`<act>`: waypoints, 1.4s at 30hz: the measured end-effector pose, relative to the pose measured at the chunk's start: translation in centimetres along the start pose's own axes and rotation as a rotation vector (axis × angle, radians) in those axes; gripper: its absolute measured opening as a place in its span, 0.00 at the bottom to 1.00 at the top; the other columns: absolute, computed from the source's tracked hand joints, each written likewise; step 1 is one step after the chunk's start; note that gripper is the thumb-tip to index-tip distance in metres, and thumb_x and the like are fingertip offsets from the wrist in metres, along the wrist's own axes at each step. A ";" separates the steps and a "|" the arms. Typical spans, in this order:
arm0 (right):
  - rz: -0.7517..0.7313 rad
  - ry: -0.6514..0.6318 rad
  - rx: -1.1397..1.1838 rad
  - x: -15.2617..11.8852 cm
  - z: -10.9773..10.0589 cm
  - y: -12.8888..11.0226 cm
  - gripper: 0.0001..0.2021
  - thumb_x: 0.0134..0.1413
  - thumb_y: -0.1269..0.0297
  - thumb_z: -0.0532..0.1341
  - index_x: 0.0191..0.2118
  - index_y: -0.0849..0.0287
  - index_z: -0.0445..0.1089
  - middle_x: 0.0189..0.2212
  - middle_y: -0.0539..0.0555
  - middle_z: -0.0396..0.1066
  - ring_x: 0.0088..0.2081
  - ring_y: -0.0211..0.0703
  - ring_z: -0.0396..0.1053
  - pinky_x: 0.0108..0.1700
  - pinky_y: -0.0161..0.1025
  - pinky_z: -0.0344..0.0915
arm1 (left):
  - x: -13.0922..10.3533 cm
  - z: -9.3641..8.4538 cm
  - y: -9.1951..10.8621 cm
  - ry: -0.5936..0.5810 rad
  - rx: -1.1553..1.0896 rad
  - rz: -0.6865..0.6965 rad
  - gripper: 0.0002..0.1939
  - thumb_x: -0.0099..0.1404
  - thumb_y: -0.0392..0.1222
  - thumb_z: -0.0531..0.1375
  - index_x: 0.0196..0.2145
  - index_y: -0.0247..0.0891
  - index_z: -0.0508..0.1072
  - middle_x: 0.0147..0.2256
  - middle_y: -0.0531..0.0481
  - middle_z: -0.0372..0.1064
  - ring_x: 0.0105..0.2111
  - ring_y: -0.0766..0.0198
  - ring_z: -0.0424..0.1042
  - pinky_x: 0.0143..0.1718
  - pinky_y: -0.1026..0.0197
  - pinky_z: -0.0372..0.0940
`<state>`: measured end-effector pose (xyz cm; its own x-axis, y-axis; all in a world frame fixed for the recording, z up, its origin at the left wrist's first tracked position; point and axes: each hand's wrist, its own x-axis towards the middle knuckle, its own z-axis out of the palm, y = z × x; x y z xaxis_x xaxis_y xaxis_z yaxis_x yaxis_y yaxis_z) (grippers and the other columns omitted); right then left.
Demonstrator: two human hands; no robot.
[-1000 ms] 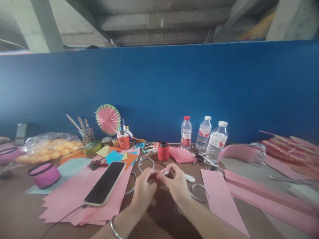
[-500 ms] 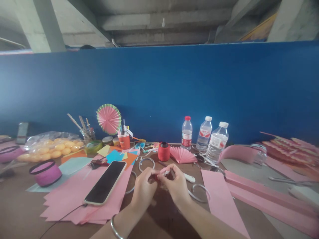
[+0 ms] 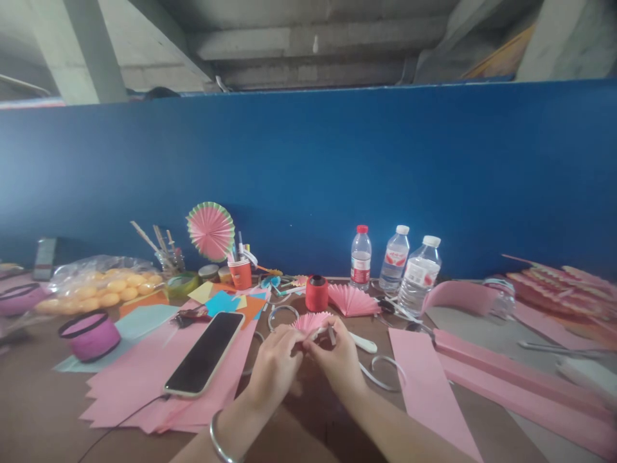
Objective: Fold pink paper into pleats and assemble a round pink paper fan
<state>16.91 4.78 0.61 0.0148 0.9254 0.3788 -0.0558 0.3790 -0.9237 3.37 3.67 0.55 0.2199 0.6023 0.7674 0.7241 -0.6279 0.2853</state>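
Between my two hands is a small pleated pink paper fan (image 3: 310,321), its folds spread out above the fingertips. My left hand (image 3: 276,361) is closed, pinching the fan's gathered lower end from the left. My right hand (image 3: 340,363) is closed on the same end from the right, with a small pale strip near its fingers that I cannot make out clearly. Just beyond the fan stands a red spool of thread (image 3: 317,294). Another pleated pink fan (image 3: 353,300) lies on the table to the right of the spool.
A phone (image 3: 205,354) rests on stacked pink paper (image 3: 130,392) at left. Right of my hands lie a white-handled tool (image 3: 364,343), a curled white strip (image 3: 380,383) and a pink paper sheet (image 3: 427,379). Three bottles, one clear with a red cap (image 3: 361,257), stand behind.
The pink pleats have come into view above my fingers, opened into a small fan. Both hands have shifted only slightly and keep pinching the paper.
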 end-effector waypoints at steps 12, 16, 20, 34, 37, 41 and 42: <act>0.033 0.075 -0.015 -0.1 0.5 0.6 0.15 0.37 0.72 0.64 0.33 0.57 0.59 0.22 0.44 0.60 0.25 0.37 0.62 0.28 0.34 0.61 | 0.3 -0.3 -0.2 -0.046 0.070 0.043 0.10 0.58 0.28 0.51 0.28 0.37 0.68 0.27 0.50 0.65 0.28 0.63 0.67 0.30 0.62 0.63; 0.062 0.083 0.043 -0.1 0.7 0.7 0.19 0.37 0.72 0.63 0.39 0.57 0.60 0.22 0.44 0.62 0.25 0.38 0.64 0.28 0.34 0.63 | 0.3 -0.2 -0.2 -0.060 0.070 0.029 0.10 0.58 0.28 0.50 0.28 0.38 0.68 0.27 0.50 0.66 0.29 0.64 0.67 0.32 0.62 0.63; 0.066 0.099 0.043 -0.3 0.8 0.5 0.21 0.37 0.73 0.63 0.42 0.57 0.62 0.22 0.45 0.65 0.25 0.39 0.65 0.28 0.35 0.64 | 0.1 0.2 -0.3 -0.055 0.040 -0.049 0.09 0.56 0.28 0.51 0.27 0.39 0.68 0.28 0.50 0.67 0.29 0.63 0.68 0.32 0.62 0.63; 0.133 0.101 0.227 -0.6 0.8 0.2 0.38 0.38 0.71 0.65 0.57 0.56 0.51 0.27 0.48 0.72 0.29 0.43 0.72 0.33 0.39 0.69 | 0.0 1.0 0.0 -0.006 -0.105 -0.276 0.08 0.53 0.28 0.53 0.24 0.39 0.67 0.25 0.53 0.66 0.26 0.65 0.66 0.27 0.65 0.62; 0.118 0.114 0.212 -0.6 0.7 0.4 0.39 0.38 0.71 0.65 0.58 0.55 0.50 0.28 0.48 0.73 0.30 0.44 0.72 0.36 0.41 0.69 | 0.3 0.9 0.3 -0.012 -0.138 -0.364 0.07 0.52 0.30 0.54 0.26 0.39 0.69 0.26 0.53 0.68 0.27 0.64 0.69 0.29 0.64 0.64; 0.120 0.098 0.267 -0.4 0.5 0.3 0.38 0.40 0.70 0.64 0.58 0.55 0.49 0.30 0.50 0.73 0.33 0.44 0.72 0.38 0.43 0.69 | 0.6 0.3 0.9 -0.057 -0.290 -0.362 0.08 0.54 0.32 0.54 0.32 0.38 0.70 0.32 0.50 0.70 0.32 0.61 0.71 0.34 0.61 0.66; 0.129 0.095 0.277 -0.4 0.4 0.4 0.38 0.40 0.70 0.64 0.58 0.55 0.49 0.30 0.49 0.73 0.33 0.44 0.72 0.38 0.42 0.69 | 0.6 0.2 1.0 -0.065 -0.325 -0.360 0.09 0.55 0.32 0.53 0.34 0.38 0.70 0.32 0.49 0.70 0.33 0.60 0.71 0.34 0.61 0.66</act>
<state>16.46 4.54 0.15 0.0826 0.9670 0.2408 -0.3325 0.2545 -0.9081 4.35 3.45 1.18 0.0405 0.8326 0.5524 0.5223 -0.4889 0.6987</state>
